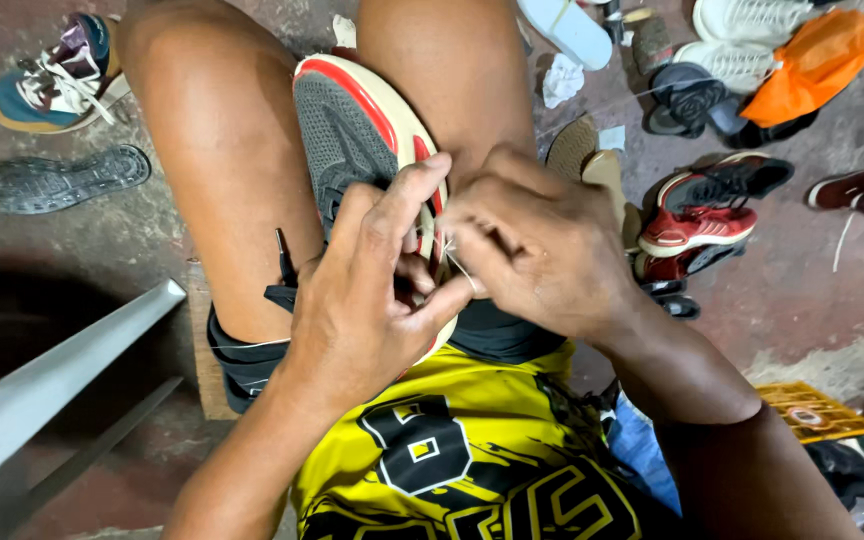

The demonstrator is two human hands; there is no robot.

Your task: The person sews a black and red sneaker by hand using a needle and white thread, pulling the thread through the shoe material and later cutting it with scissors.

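Grey mesh shoe (pixel 352 135) is sitting wedged between my knees to stay steady, while my left hand (pixel 367 300) is gripping its edge and my right hand (pixel 542 245) is pinching thread (pixel 460 265) taut.

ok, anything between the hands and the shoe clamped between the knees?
Nothing visible. Both hands are already on the grey shoe with the red-and-cream sole: the left hand presses on its edge, the right hand pinches a thin white thread at the sole seam. The loose shoes lie apart on the floor.
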